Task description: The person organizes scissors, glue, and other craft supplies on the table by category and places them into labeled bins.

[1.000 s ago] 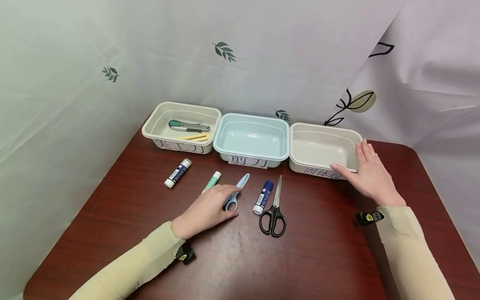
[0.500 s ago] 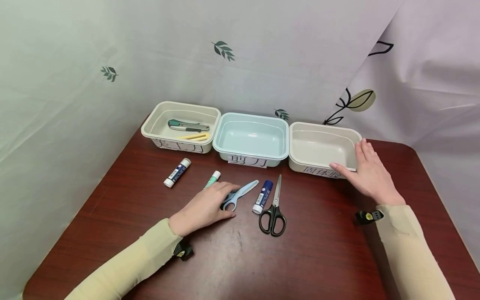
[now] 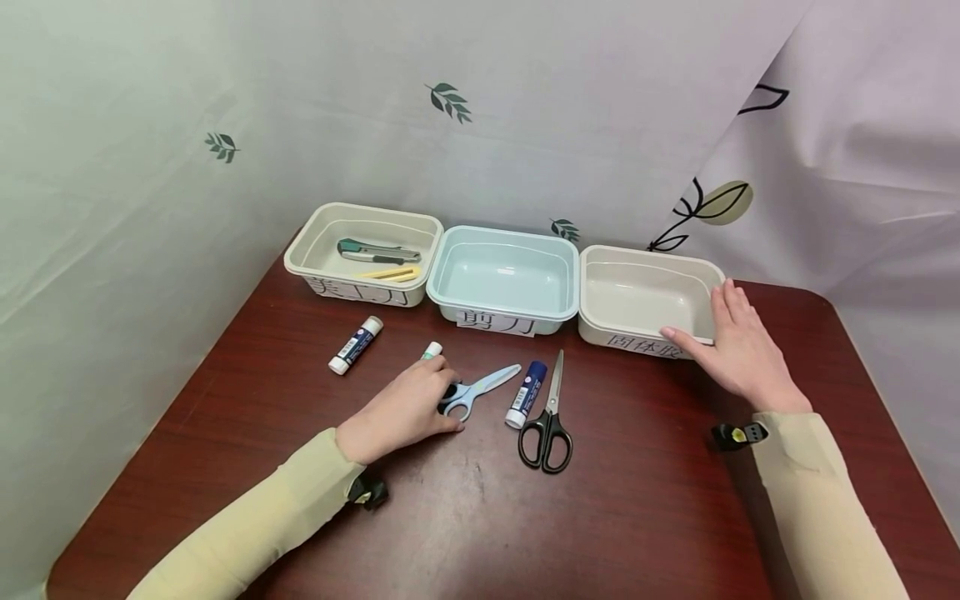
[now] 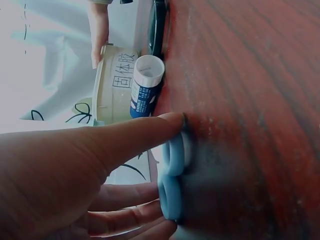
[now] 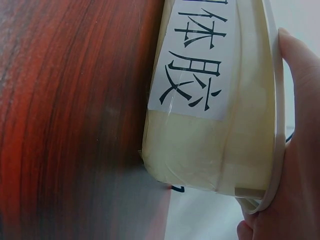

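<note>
My left hand [image 3: 401, 414] holds the light-blue scissors [image 3: 491, 381] by the handles, low over the table, with the blades pointing right. In the left wrist view the thumb lies at one handle loop [image 4: 175, 200] and the fingers at its other side. Partly hidden behind that hand is a green-and-white glue stick [image 3: 432, 351]. My right hand [image 3: 752, 358] rests on the near right corner of a beige box [image 3: 596, 332], its fingers straight along the right side and its thumb on the front rim. In the right wrist view a label [image 5: 192, 60] shows on the box.
A light-blue box [image 3: 442, 308] stands mid-row. The left beige box [image 3: 300, 268] holds a grey-green utility knife [image 3: 378, 252] and a yellow one [image 3: 393, 274]. On the table [image 3: 637, 517] lie black-handled scissors [image 3: 546, 442] and two blue-and-white glue sticks, one left [image 3: 356, 346], one right [image 3: 527, 395].
The light-blue scissors have turned clockwise, their tips swinging to the right. My left hand has shifted slightly left, covering more of the green glue stick. My right hand stays in place.
</note>
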`<act>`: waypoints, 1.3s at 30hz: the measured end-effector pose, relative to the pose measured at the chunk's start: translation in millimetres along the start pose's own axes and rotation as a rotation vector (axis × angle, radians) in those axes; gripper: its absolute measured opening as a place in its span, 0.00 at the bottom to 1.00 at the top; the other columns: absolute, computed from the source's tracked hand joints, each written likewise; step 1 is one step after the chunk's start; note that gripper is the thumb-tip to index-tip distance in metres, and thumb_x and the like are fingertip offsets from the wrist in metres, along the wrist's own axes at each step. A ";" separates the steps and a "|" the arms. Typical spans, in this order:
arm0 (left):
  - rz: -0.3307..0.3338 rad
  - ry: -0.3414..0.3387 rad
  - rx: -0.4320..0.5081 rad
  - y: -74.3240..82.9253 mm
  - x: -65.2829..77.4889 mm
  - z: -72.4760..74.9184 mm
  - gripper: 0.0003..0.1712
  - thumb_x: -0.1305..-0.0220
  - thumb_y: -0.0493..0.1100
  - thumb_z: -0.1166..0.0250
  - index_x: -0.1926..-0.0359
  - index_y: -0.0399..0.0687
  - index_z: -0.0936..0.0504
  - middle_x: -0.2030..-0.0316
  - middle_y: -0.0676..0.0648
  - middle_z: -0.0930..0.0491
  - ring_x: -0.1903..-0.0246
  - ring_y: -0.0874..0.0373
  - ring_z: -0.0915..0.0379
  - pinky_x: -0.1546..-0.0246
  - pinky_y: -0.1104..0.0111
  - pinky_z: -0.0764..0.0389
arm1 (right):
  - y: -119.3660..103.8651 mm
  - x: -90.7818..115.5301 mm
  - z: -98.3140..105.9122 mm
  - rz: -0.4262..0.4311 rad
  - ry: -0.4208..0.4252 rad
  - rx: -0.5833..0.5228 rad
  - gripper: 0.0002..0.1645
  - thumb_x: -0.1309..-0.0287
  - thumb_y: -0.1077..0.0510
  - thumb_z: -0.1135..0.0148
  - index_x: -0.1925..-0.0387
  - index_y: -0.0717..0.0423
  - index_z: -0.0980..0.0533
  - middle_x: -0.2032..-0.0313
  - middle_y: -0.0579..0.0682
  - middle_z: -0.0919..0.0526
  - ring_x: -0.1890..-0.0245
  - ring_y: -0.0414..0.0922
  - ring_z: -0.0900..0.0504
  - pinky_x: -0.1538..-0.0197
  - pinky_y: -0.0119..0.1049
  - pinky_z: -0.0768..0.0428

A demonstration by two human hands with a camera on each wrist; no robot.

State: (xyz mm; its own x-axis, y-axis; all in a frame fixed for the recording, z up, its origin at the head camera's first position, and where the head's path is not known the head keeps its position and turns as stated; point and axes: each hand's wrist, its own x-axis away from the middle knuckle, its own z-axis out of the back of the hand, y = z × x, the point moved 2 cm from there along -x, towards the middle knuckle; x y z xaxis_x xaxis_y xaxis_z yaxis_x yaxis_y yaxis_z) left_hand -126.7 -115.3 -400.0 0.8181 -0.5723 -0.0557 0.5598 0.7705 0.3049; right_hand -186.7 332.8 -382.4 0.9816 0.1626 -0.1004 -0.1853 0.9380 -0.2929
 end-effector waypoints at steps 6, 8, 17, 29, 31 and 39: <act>0.003 -0.050 -0.003 -0.4 -4.2 2.5 0.22 0.53 0.49 0.19 0.64 0.40 0.18 0.68 0.49 0.28 0.68 0.54 0.30 0.63 0.60 0.23 | -0.5 0.3 -0.1 -0.007 0.000 -0.002 0.65 0.33 0.29 0.45 0.25 0.77 0.58 0.24 0.73 0.63 0.23 0.62 0.67 0.24 0.53 0.65; 0.000 -0.057 0.007 -1.2 -5.2 2.6 0.22 0.55 0.48 0.20 0.64 0.41 0.18 0.68 0.49 0.28 0.68 0.54 0.29 0.63 0.61 0.23 | -0.6 0.4 -0.2 -0.009 -0.003 -0.002 0.65 0.33 0.29 0.46 0.24 0.76 0.58 0.24 0.72 0.64 0.23 0.62 0.67 0.24 0.53 0.65; -0.064 0.003 0.000 -3.2 -3.8 1.6 0.23 0.63 0.46 0.23 0.63 0.41 0.16 0.68 0.50 0.30 0.67 0.54 0.30 0.62 0.60 0.24 | -0.2 0.0 0.0 -0.005 -0.001 -0.003 0.64 0.33 0.29 0.45 0.24 0.76 0.58 0.23 0.70 0.66 0.23 0.62 0.67 0.24 0.53 0.65; -0.111 0.027 -0.048 -4.3 -3.9 2.3 0.19 0.63 0.45 0.25 0.68 0.43 0.17 0.71 0.51 0.28 0.68 0.52 0.30 0.62 0.60 0.24 | 1.2 -1.1 -1.1 -0.007 -0.005 -0.004 0.65 0.33 0.29 0.45 0.24 0.76 0.58 0.23 0.70 0.66 0.23 0.63 0.67 0.24 0.53 0.65; -0.117 0.026 -0.049 -4.6 -3.9 2.2 0.18 0.63 0.45 0.25 0.67 0.43 0.17 0.72 0.52 0.29 0.69 0.53 0.31 0.64 0.61 0.25 | 1.2 -1.3 -1.1 -0.007 -0.004 -0.005 0.65 0.33 0.29 0.45 0.24 0.76 0.58 0.23 0.70 0.66 0.23 0.63 0.66 0.24 0.53 0.66; -0.129 0.042 -0.030 -7.1 -3.0 2.7 0.20 0.58 0.43 0.25 0.60 0.43 0.14 0.69 0.51 0.27 0.66 0.54 0.31 0.60 0.62 0.25 | 1.1 -1.0 -0.9 -0.010 -0.005 -0.008 0.65 0.33 0.29 0.45 0.24 0.76 0.59 0.23 0.70 0.66 0.23 0.62 0.68 0.24 0.52 0.66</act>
State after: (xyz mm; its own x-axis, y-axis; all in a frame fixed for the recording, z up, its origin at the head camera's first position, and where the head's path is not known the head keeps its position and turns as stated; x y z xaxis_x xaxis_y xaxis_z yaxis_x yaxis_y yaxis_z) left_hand -133.5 -119.8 -399.4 0.7437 -0.6552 -0.1327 0.6636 0.6998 0.2644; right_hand -187.9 333.4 -383.5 0.9836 0.1548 -0.0926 -0.1759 0.9373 -0.3010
